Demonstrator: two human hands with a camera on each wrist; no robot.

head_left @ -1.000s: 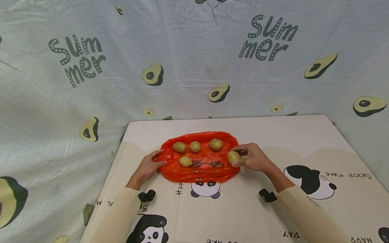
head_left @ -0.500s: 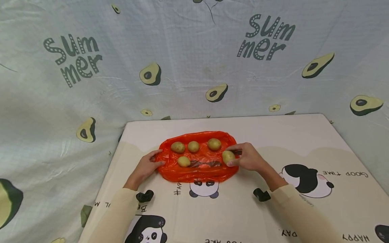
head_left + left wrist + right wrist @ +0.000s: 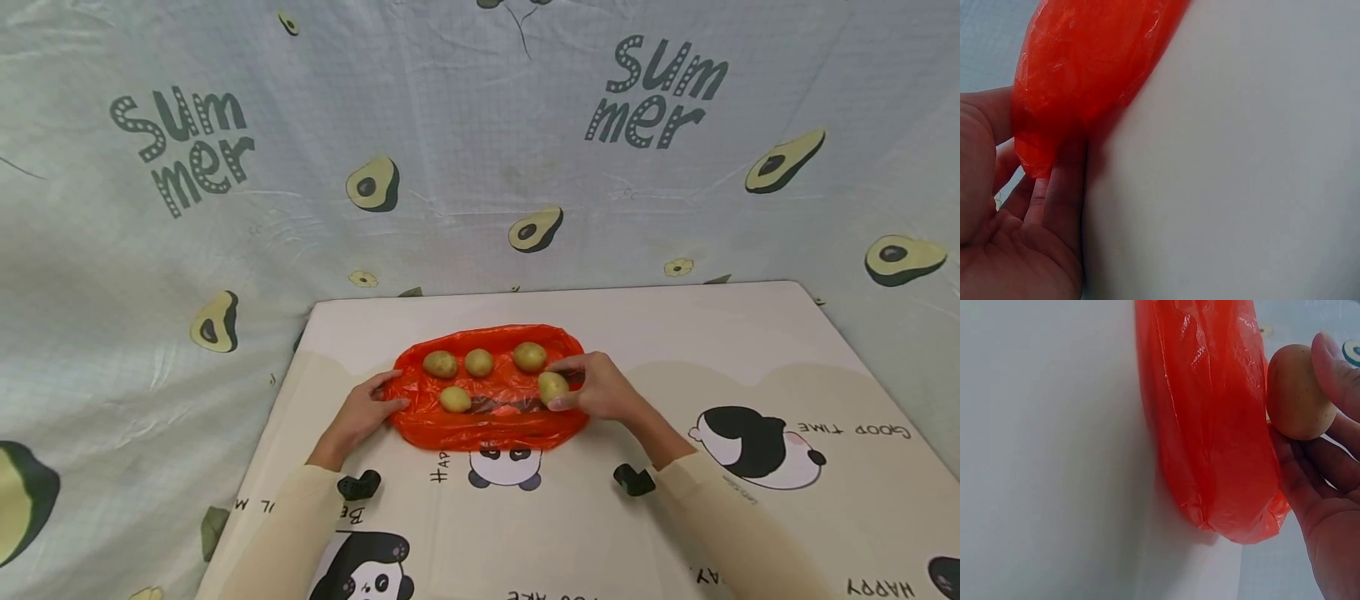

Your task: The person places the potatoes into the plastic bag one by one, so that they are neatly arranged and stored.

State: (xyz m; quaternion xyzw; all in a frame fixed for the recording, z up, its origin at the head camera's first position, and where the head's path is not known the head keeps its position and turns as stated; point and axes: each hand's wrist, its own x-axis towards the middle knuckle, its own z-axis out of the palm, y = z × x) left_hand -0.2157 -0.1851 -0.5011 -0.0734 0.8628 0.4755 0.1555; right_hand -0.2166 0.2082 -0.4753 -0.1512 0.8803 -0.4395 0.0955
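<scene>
A red plastic bag (image 3: 480,432) lies spread on the table with its mouth open upward. Inside it sit a back row of three potatoes (image 3: 440,364) and one more potato (image 3: 455,399) at the front left. My left hand (image 3: 366,408) holds the bag's left rim, thumb on one side and fingers on the other, as the left wrist view shows (image 3: 1029,206). Over the bag's right part, my right hand (image 3: 603,387) grips a potato (image 3: 553,387) between thumb and fingers. In the right wrist view that potato (image 3: 1297,394) is beside the bag's wall.
The pale table (image 3: 517,533) bears printed pandas and lettering. Behind it hangs a cloth (image 3: 457,125) printed with avocados. A black device (image 3: 360,485) is at the left wrist and another black device (image 3: 633,480) at the right wrist.
My right hand has moved left with its potato, from the bag's right rim to further inside. The left hand stays at the left rim. The other potatoes keep their places.
</scene>
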